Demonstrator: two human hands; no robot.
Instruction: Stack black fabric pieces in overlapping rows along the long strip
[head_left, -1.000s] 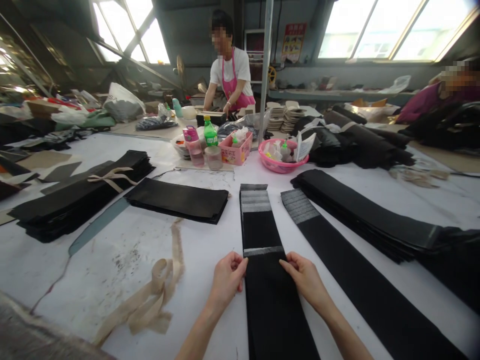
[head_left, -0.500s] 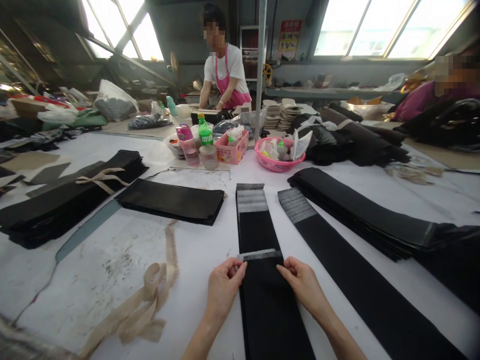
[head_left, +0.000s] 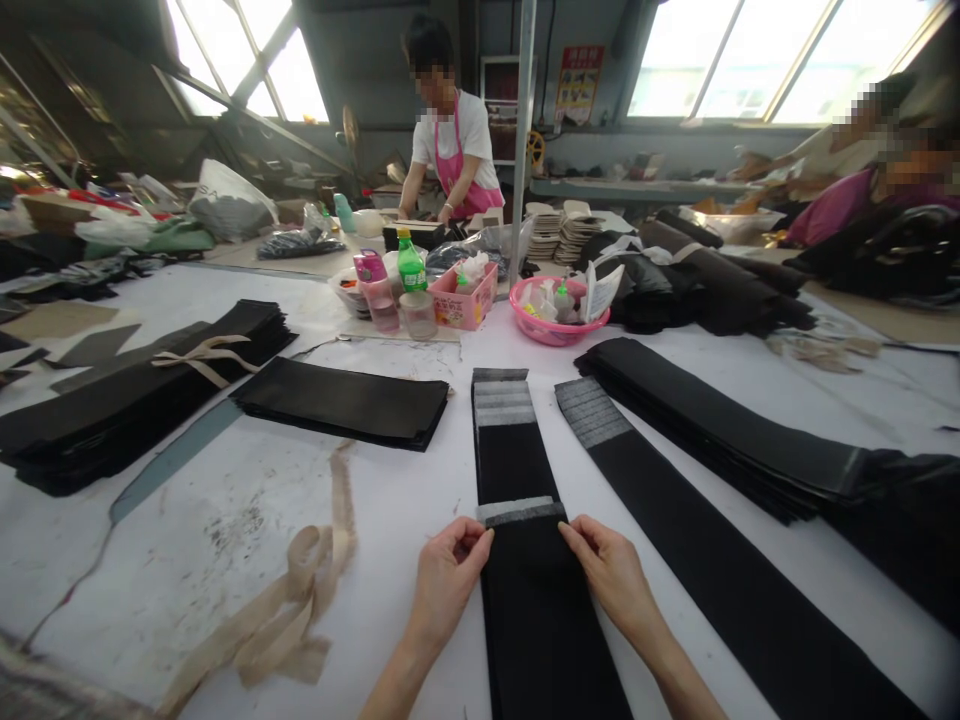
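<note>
A long black fabric strip [head_left: 544, 610] lies in front of me, its far end showing a narrow grey band. My left hand [head_left: 448, 575] pinches the left corner of that end between thumb and fingers. At the opposite corner, my right hand [head_left: 606, 562] pinches the edge in the same way. Beneath and beyond it, more black strips [head_left: 514, 460] show, with several grey bands stepped at their far end. To the right lies another layered set of black strips [head_left: 697, 540], with a grey banded end.
A thick black stack [head_left: 720, 420] lies far right. On the left are a flat black stack [head_left: 345, 400], a tied black bundle [head_left: 150, 390] and a beige cloth tie [head_left: 300, 590]. A pink basin [head_left: 559, 325], a pink box [head_left: 465, 305] and a green bottle [head_left: 410, 262] stand beyond. A co-worker [head_left: 454, 150] works across the table.
Both hands keep their pinch on the strip's end, which has shifted very slightly, showing a little more of the grey band. At the far right, another person has come into view.
</note>
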